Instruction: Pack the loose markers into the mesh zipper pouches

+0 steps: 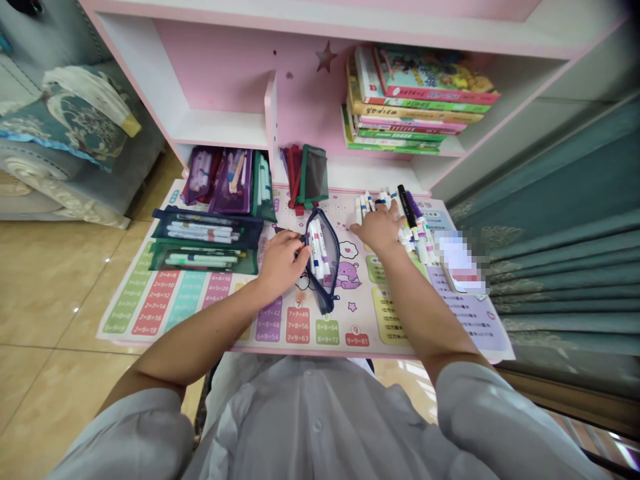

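My left hand (281,261) grips the left edge of an open dark blue pencil case (323,263) that lies on the desk mat and holds a few white markers. Over to the right, my right hand (381,227) rests on a loose pile of white markers (416,235), fingers curled over some of them. Whether it has lifted one I cannot tell.
Two filled mesh cases (205,241) lie at the left of the multiplication-table mat (210,300). Purple and green pouches (227,180) stand under the pink shelf, and a red and green one (306,177) beside them. Stacked books (415,100) fill the right shelf. A curtain (565,233) hangs at right.
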Motion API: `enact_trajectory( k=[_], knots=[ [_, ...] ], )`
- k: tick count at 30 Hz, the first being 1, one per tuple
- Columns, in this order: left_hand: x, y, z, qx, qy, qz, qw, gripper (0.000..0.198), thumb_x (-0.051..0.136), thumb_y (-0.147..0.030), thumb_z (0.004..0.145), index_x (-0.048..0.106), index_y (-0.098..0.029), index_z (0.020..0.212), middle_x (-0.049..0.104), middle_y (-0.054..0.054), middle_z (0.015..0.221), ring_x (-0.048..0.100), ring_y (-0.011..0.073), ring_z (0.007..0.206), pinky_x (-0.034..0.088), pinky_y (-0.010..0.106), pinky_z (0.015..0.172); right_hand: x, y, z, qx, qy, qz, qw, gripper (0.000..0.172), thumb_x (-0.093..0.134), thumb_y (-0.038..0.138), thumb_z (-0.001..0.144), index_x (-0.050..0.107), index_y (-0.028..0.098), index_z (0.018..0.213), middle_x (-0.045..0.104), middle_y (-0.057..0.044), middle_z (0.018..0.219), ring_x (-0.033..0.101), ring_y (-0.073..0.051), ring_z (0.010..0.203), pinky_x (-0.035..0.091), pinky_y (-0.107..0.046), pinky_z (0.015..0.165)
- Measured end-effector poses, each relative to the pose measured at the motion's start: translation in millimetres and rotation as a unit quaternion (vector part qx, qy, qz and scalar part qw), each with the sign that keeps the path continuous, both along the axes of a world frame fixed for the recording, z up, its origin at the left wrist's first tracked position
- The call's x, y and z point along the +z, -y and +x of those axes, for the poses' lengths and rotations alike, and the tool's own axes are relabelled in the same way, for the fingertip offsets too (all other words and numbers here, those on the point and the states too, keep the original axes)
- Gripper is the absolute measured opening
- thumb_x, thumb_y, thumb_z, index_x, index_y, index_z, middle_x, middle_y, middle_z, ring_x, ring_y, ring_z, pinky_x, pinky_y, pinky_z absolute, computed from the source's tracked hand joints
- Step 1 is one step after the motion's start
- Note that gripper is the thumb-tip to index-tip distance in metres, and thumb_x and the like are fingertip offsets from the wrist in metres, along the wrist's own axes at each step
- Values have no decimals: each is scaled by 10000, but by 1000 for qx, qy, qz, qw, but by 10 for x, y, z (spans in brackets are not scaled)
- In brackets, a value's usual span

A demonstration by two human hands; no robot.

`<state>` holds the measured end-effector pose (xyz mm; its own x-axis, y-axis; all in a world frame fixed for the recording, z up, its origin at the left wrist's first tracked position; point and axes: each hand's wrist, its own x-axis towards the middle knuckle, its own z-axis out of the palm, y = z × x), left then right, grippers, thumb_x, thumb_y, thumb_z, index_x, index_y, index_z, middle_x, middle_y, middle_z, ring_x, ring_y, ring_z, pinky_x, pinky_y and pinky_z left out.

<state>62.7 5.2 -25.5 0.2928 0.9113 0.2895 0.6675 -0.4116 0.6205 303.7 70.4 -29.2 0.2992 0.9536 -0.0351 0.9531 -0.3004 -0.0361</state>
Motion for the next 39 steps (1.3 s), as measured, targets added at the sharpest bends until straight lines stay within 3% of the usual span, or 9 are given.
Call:
enact_trajectory(
  k=[6, 11, 14, 17, 22, 27, 34, 39],
  knots=[
    [11, 5, 0, -2, -4, -4, 1000, 314, 548, -280, 927, 568, -201, 623, 695, 85, 970, 643, 262, 1080, 521, 441, 965, 186, 115, -120, 43, -42, 89, 994, 336, 603, 335, 783, 759, 105, 972, 469, -199, 1501, 206, -453, 1475, 231, -730, 1107],
    [16, 0, 0, 3, -10, -11, 1000, 301, 551, -284, 925, 587, -195, 640, 703, 96, 998, 646, 268, 1091, 515, 441, 975, 439, 334, -269, 88, -122, 133, 980, 144, 646, 284, 684, 703, 152, 680, 532, -167, 1455, 266, -464, 1468, 290, -714, 1099],
    [15, -1, 3, 4, -9, -14, 1000, 293, 559, -276, 924, 596, -193, 646, 709, 104, 1021, 648, 271, 1107, 513, 441, 988, 573, 501, -351, 139, -170, 143, 965, 165, 654, 291, 667, 624, 183, 547, 582, -127, 1411, 307, -444, 1462, 320, -670, 1114],
    [17, 2, 8, 5, -8, -15, 1000, 283, 563, -265, 923, 606, -192, 653, 717, 106, 1048, 650, 268, 1122, 514, 432, 998, 670, 633, -424, 185, -184, 102, 960, 213, 674, 289, 658, 579, 192, 494, 608, -121, 1385, 341, -431, 1451, 329, -645, 1124],
    [13, 8, 11, 10, -7, -15, 1000, 267, 569, -267, 920, 623, -192, 669, 723, 102, 1084, 647, 263, 1133, 510, 434, 1018, 750, 713, -521, 212, -163, 35, 963, 221, 688, 264, 675, 586, 183, 497, 604, -117, 1396, 337, -426, 1453, 321, -630, 1132],
    [21, 13, 12, 8, -3, -18, 1000, 280, 569, -261, 917, 609, -193, 648, 730, 100, 1085, 650, 265, 1122, 502, 437, 1027, 692, 705, -586, 226, -116, -20, 967, 221, 673, 305, 744, 654, 172, 568, 581, -134, 1420, 327, -438, 1448, 315, -670, 1111],
    [16, 1, 11, 5, -3, -11, 1000, 292, 572, -265, 911, 591, -200, 627, 731, 84, 1016, 658, 253, 1078, 516, 426, 996, 548, 709, -698, 238, -74, -43, 968, 253, 631, 383, 818, 732, 165, 737, 562, -183, 1418, 266, -435, 1479, 288, -704, 1110],
    [4, -3, 7, 8, -3, -8, 1000, 274, 575, -255, 907, 598, -199, 641, 727, 88, 1017, 654, 256, 1086, 508, 431, 1011, 583, 711, -673, 241, -98, -54, 964, 221, 605, 330, 848, 750, 172, 797, 534, -178, 1445, 254, -454, 1482, 282, -729, 1102]
  ],
)
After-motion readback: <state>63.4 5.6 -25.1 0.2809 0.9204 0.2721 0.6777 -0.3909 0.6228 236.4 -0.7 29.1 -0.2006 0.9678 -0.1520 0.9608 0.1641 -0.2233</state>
